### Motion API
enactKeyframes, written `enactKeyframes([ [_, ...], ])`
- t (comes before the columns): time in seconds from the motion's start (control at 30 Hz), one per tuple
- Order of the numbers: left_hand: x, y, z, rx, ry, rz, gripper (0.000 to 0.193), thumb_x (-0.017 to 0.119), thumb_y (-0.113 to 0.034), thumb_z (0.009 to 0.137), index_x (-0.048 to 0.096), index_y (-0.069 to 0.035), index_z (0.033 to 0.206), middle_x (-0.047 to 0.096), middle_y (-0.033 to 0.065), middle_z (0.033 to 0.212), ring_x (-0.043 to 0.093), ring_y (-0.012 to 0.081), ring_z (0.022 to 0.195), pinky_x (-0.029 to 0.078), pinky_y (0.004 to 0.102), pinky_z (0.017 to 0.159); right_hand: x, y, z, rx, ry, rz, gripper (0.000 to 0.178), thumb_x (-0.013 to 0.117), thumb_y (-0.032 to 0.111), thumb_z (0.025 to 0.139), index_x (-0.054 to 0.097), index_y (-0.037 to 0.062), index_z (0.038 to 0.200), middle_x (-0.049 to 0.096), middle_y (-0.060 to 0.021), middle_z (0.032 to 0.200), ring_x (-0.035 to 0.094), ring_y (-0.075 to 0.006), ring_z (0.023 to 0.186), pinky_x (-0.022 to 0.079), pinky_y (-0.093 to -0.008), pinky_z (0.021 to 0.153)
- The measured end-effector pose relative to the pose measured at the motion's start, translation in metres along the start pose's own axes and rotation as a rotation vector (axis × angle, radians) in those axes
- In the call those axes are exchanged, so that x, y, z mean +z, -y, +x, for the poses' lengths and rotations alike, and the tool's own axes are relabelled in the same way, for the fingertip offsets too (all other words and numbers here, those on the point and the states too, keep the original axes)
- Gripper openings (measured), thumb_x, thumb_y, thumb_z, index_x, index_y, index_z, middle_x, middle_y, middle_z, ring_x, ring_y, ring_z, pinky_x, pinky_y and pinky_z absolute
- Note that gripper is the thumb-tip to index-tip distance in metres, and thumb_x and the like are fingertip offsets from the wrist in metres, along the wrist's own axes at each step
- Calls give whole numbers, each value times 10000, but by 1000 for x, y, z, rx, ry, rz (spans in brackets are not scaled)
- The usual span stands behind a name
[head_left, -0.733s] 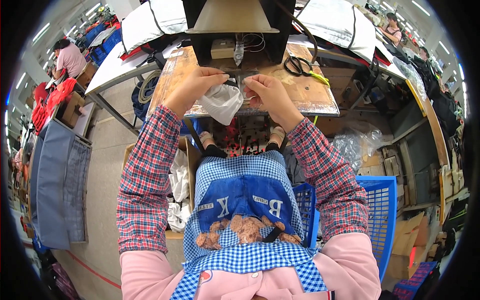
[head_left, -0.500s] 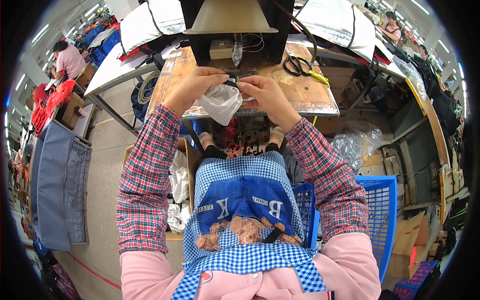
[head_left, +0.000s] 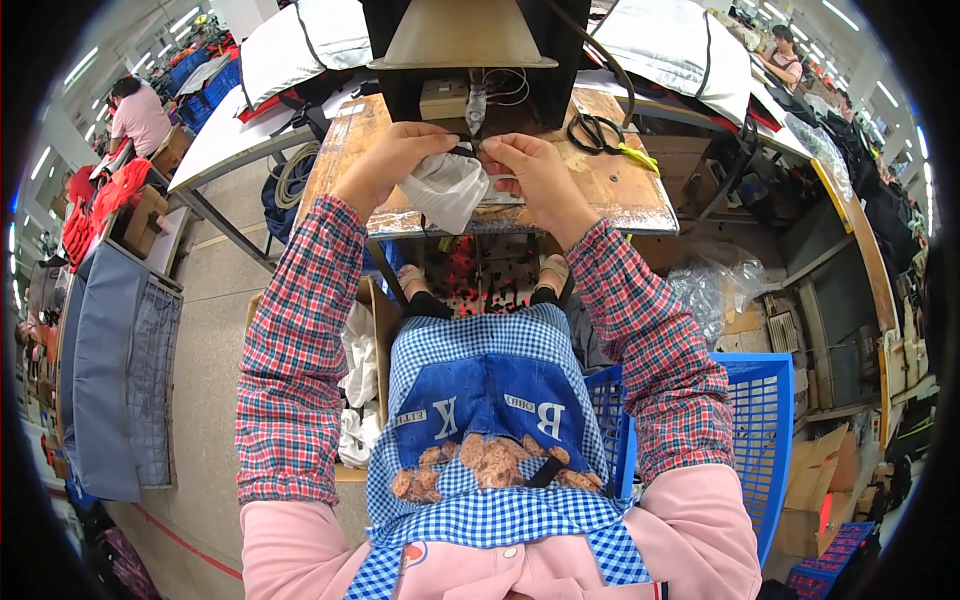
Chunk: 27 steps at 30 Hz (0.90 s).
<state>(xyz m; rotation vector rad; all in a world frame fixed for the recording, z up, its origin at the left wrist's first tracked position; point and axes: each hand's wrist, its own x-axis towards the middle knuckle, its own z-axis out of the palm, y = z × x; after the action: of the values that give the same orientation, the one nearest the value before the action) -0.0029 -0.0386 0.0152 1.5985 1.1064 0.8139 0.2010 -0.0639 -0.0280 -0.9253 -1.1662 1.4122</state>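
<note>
Just below the metal tip [head_left: 476,108] of a black machine [head_left: 385,60], both my hands meet over the front of a worn wooden table. My left hand [head_left: 395,160] is closed, pinching the upper edge of a small white cloth pouch [head_left: 447,195] that hangs down past the table edge. A short black strip [head_left: 465,148] shows at the top of the pouch, between the fingertips of both hands. My right hand [head_left: 535,175] has thumb and forefinger pinched at the strip's right end, with the other fingers curled below. The exact grip is partly hidden.
Black-handled scissors [head_left: 594,132] with a yellow-green part lie right on the wooden table [head_left: 335,165]. A cardboard box [head_left: 383,340] of white cloth stands left of my lap, a blue plastic crate [head_left: 765,430] right. White padded pieces [head_left: 650,50] lie behind. Two people sit farther off.
Both hands have moved slightly up and toward the machine tip, carrying the pouch and strip with them. My right hand's fingertips have shifted a little away from the left hand's.
</note>
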Motion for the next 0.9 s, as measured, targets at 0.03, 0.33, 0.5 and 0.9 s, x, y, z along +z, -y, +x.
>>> enactKeyframes([
  [0.03, 1, 1, 1, 18, -16, -34, 388, 650, -209, 882, 619, 67, 1153, 673, 114, 1024, 638, 165, 899, 499, 258, 791, 0, 0, 1, 0, 1, 15, 148, 605, 219, 944, 641, 89, 1005, 651, 22, 912, 598, -63, 812, 478, -221, 696],
  [0.33, 4, 1, 4, 46, -67, -79, 361, 659, -220, 880, 652, 54, 1115, 689, 104, 972, 643, 157, 855, 501, 261, 759, -1, 6, 2, -1, -23, 44, 143, 615, 222, 938, 642, 93, 994, 648, 22, 898, 594, -63, 793, 477, -210, 679],
  [0.5, -1, 0, -14, 5, -28, -24, 391, 624, -221, 906, 604, 61, 1176, 669, 105, 1013, 649, 154, 886, 510, 245, 773, -5, -4, -20, -6, -120, 87, 141, 606, 203, 930, 635, 74, 980, 626, 14, 844, 570, -69, 738, 466, -221, 644],
  [0.9, 222, -42, -187, 956, 384, 32, 335, 642, -264, 837, 551, -15, 1041, 556, 197, 1106, 618, 322, 894, 524, 412, 724, 20, -179, -162, 418, -327, 341, 115, 648, 187, 906, 641, 79, 942, 581, 8, 740, 534, -71, 609, 472, -209, 525],
])
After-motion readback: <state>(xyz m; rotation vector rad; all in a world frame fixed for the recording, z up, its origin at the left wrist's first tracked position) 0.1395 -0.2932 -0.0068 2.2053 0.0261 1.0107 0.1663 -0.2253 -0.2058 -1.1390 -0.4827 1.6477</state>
